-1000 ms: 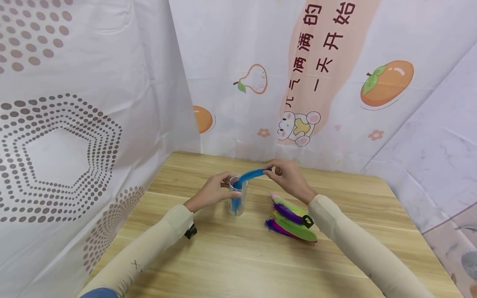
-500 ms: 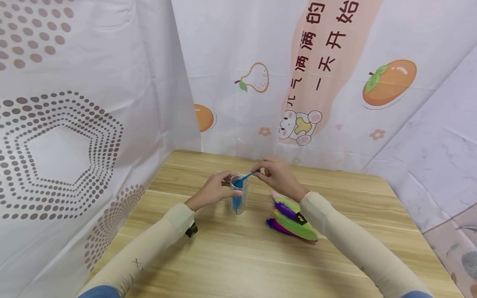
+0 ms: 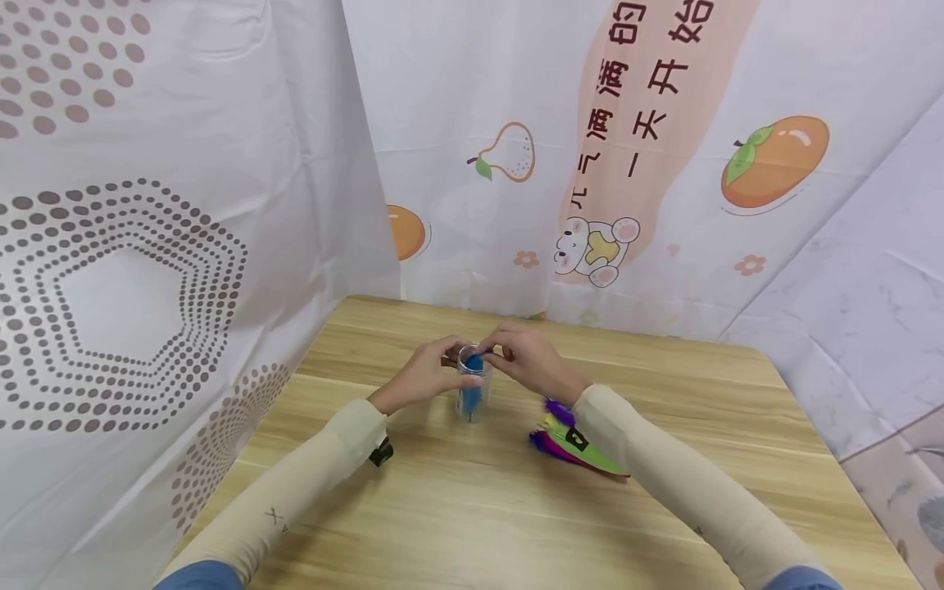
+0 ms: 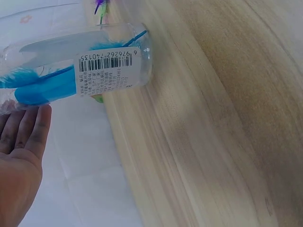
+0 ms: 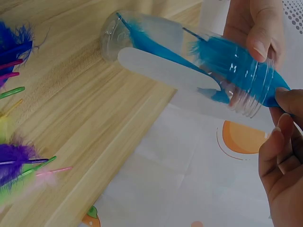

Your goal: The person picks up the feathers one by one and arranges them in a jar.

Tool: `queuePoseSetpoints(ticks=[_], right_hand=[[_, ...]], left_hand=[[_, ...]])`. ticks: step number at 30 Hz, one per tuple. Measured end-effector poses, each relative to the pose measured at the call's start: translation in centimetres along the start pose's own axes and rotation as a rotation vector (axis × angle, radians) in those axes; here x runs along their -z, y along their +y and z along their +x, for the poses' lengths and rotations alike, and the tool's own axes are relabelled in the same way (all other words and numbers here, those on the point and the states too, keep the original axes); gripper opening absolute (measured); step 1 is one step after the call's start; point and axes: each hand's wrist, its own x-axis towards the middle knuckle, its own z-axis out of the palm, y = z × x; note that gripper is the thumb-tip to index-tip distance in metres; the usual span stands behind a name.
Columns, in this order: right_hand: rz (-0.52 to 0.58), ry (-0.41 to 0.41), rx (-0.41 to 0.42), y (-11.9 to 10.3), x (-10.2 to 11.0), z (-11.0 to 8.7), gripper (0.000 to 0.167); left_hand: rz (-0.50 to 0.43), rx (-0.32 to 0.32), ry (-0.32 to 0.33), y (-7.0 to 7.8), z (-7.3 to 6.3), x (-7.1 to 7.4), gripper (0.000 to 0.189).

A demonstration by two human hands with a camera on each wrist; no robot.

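My left hand [image 3: 422, 375] grips a clear plastic jar [image 5: 113, 43] near its threaded mouth, fingers and thumb around it. In the left wrist view the jar [image 4: 144, 61] shows a white barcode label [image 4: 106, 71]. One blue feather [image 5: 156, 53] lies wholly inside. A second blue feather [image 5: 236, 64] is mostly in the jar, quill end first, with its tip sticking out of the mouth. Between thumb and fingers, my right hand [image 3: 525, 354] pinches that tip right at the rim.
Several coloured feathers [image 3: 568, 438], green, purple, magenta and yellow, lie on the wooden table [image 3: 457, 508] right of the jar, partly under my right forearm. Printed cloth hangs [image 3: 457, 270] behind the table and another at the left [image 3: 310, 205].
My right hand has moved left and down toward the jar mouth, pushing the blue feather deeper inside. My left hand keeps its grip, and the jar stays in place.
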Motion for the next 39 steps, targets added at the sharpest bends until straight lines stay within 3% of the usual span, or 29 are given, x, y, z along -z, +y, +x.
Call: queuePoseSetpoints(ticks=[14, 23, 31, 39], right_hand=[[-0.018, 0.002, 0.040, 0.4, -1.0, 0.1, 0.013], [-0.041, -0.002, 0.035, 0.6, -0.6, -0.2, 0.012], [-0.062, 0.053, 0.004, 1.4, 1.0, -1.6, 0.011], [-0.076, 0.072, -0.021, 3.2, 2.2, -4.4, 0.010]], left_hand=[[0.029, -0.016, -0.003, 0.0, 0.3, 0.0, 0.049], [0.038, 0.017, 0.005, 0.0, 0.2, 0.0, 0.055], [0.036, 0.045, 0.000, 0.2, 0.3, 0.1, 0.058], [0.045, 0.059, -0.012, 0.3, 0.3, 0.2, 0.061]])
